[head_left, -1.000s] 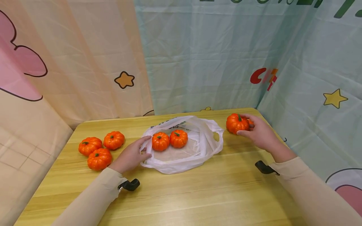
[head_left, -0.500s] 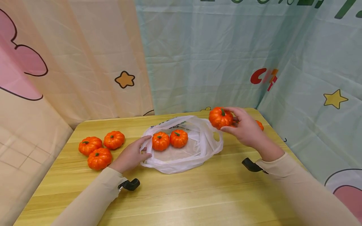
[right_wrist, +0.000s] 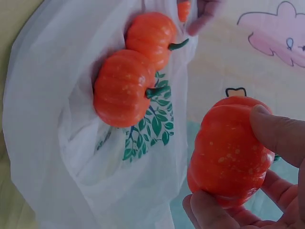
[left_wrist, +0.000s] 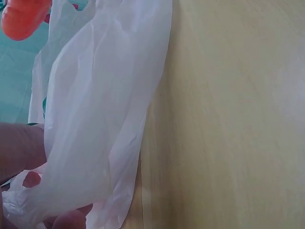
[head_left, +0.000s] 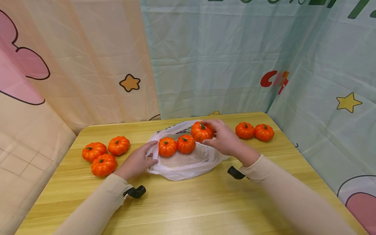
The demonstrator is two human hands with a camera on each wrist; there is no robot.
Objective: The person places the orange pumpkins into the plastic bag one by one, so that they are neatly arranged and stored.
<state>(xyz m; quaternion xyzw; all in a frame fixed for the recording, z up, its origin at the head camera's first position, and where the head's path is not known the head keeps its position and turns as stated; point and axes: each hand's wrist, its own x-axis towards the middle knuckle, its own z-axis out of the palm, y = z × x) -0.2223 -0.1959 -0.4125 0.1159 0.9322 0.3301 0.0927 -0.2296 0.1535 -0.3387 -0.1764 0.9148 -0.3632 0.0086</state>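
Note:
A small orange pumpkin point(head_left: 202, 132) with a green stem is gripped between the thumb and fingers of my right hand point(head_left: 224, 138), above the right part of a white plastic bag point(head_left: 188, 174). In the right wrist view this held pumpkin point(right_wrist: 231, 152) is apart from the two others. The bag's mouth faces up, and inside it sit a left pumpkin point(head_left: 167, 147) and a right pumpkin point(head_left: 186, 144), side by side. My left hand point(head_left: 135, 161) holds the bag's left rim, with the plastic point(left_wrist: 90, 129) between thumb and fingers; some fingertips are hidden by it.
On the table's left lie three more pumpkins, the nearest pumpkin point(head_left: 103, 165) in front. Two others, including the far right pumpkin point(head_left: 264, 132), sit at the back right. A printed curtain point(head_left: 211, 65) stands behind the wooden table point(head_left: 182, 209).
My right hand has lifted a pumpkin from the back right and carried it left, over the bag. The left hand and the two pumpkins in the bag have stayed put.

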